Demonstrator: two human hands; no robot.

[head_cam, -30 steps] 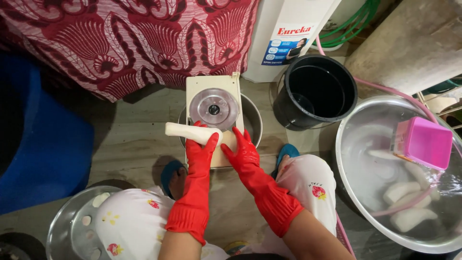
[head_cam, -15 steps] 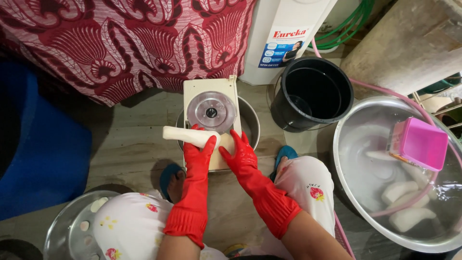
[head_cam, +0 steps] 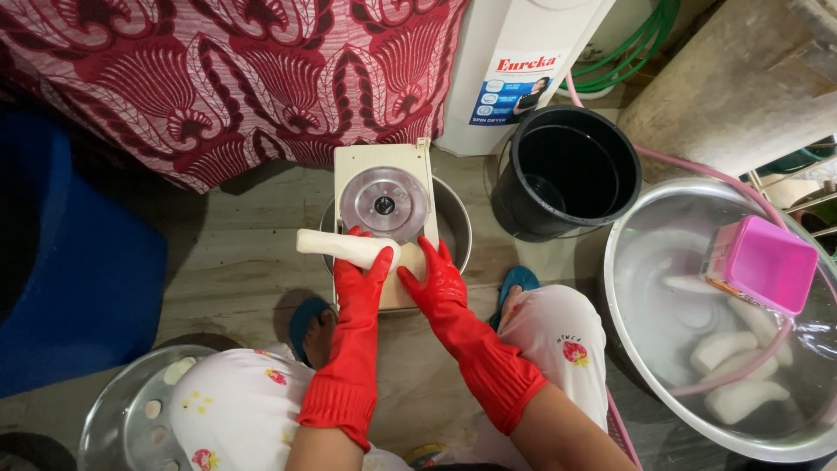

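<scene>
A peeled white root point(head_cam: 344, 248), lying crosswise, is gripped by the left hand point(head_cam: 364, 281); the slicer board point(head_cam: 384, 222) is steadied by the spread right hand point(head_cam: 436, 277).

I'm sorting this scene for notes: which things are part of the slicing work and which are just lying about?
In use: left hand gripping the peeled white root; right hand resting on the cream slicer board; metal bowl beneath it.

Lying about: black bucket; pink tub; blue bin; patterned red cloth.
</scene>
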